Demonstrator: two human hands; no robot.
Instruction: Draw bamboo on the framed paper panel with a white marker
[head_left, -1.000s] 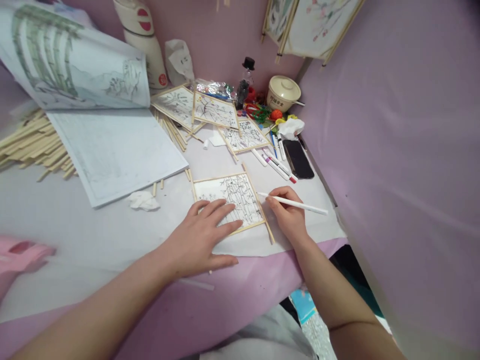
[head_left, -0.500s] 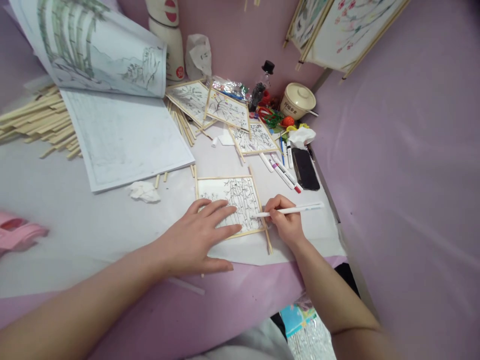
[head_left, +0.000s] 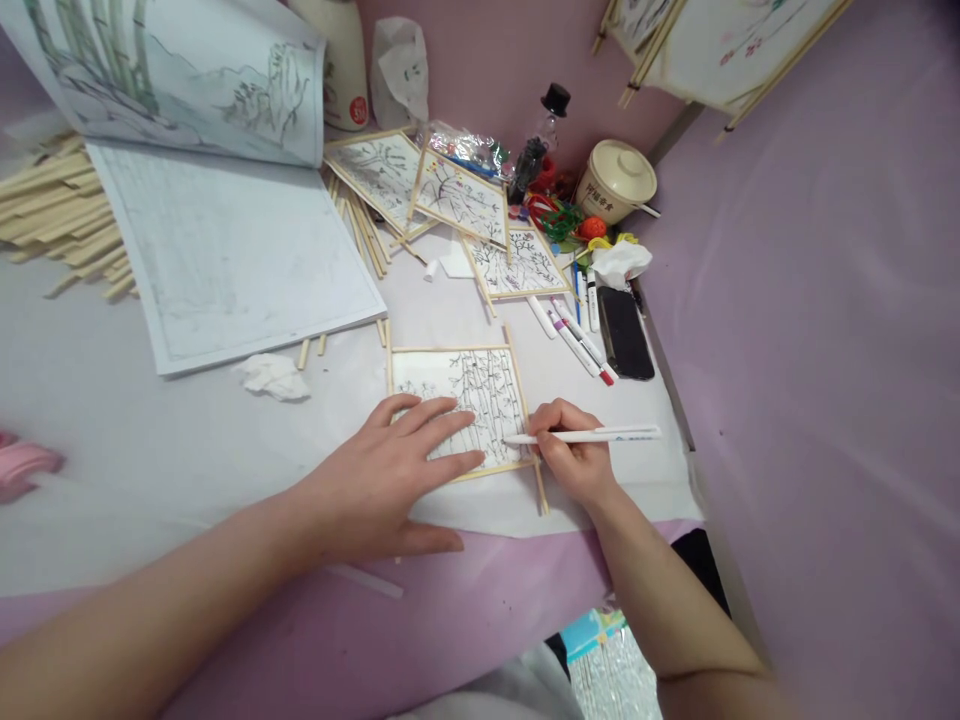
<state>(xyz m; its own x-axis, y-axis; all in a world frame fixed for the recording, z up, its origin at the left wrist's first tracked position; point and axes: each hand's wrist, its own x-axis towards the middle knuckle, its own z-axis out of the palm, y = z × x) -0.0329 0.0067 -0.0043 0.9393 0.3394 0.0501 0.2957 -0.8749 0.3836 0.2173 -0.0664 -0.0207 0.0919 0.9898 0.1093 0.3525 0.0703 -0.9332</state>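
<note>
A small white panel (head_left: 487, 395) framed with thin wooden sticks lies on the table, bearing black line drawings of bamboo stalks. Across its left half my left hand (head_left: 409, 465) rests flat with the fingers spread, hiding part of the drawing. My right hand (head_left: 574, 450) grips a white pen (head_left: 622, 434) at the panel's right edge. The pen's tip meets or hovers just over the lower right of the drawing; I cannot tell which. Behind it, several more framed drawings (head_left: 517, 262) overlap one another.
An open picture book (head_left: 247, 260) lies at the left, near a pile of wooden sticks (head_left: 60, 220) and crumpled tissue (head_left: 271, 377). Several pens (head_left: 577, 345), a phone (head_left: 627, 333), a lidded pot (head_left: 616, 180) and a small dark bottle (head_left: 531, 165) stand or lie at the right. A framed lantern (head_left: 720, 50) hangs above.
The view has shifted slightly, so the background sits differently. My right hand and pen have moved a little, with the pen now lying more level. My left hand stays on the panel.
</note>
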